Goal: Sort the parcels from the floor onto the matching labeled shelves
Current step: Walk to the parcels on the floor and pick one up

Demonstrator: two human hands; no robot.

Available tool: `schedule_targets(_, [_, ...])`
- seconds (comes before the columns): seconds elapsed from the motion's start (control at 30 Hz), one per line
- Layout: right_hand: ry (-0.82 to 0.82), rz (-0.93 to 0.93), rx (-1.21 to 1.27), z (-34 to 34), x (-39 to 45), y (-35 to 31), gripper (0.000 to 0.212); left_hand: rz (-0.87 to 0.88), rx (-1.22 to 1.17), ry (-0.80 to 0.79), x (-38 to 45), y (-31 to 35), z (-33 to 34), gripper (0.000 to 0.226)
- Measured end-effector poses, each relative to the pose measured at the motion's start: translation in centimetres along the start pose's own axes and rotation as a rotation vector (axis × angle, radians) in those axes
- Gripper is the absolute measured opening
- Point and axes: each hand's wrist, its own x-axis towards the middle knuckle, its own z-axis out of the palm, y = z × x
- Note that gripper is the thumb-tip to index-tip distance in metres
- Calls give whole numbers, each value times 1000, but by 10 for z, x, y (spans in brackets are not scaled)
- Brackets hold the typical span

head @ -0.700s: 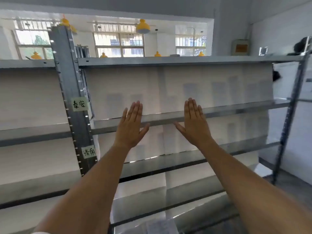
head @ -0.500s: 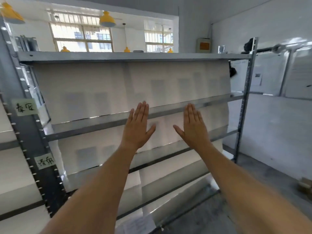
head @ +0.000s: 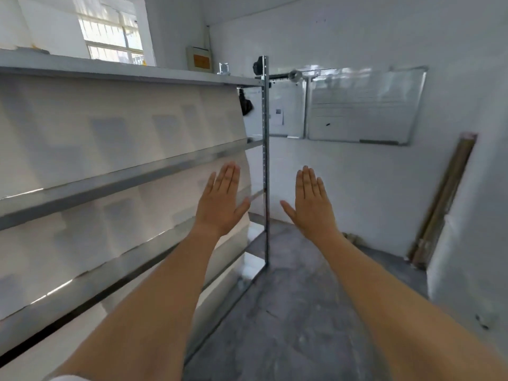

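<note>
Both hands were raised flat, fingers extended, holding nothing: left hand at eleven o'clock before the shelves, right hand at one o'clock. Probably a starting pose. No parcels were visible on the floor.

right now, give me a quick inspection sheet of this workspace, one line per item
surface: grey concrete floor, bare where it shows
job's things: metal shelf unit on the left, backed by white sheeting; no parcels and no shelf labels in view
clutter: long bundle of wooden strips leaning in the right corner
grippers: left hand and right hand both open flat, fingers up, holding nothing
cables: nothing seen
surroundings: two whiteboards on the far wall, a wall box with an orange panel, a window behind the shelves
</note>
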Motion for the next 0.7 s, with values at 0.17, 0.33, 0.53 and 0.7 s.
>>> schedule_targets(0.17, [-1, 79, -90, -2, -3, 42, 84, 81, -80, 7, 35, 33, 25, 90])
schedule_targets(0.33, [-11, 145, -156, 13, 8, 68, 85, 133, -105, 25, 69, 36, 53, 88])
schedule_targets(0.53, [-24, 206, -225, 52, 40, 71, 85, 206, -85, 31, 116, 6, 86, 89])
schedule_targets(0.7, [-32, 219, -219, 85, 74, 67, 87, 243, -103, 34, 152, -9, 108, 88])
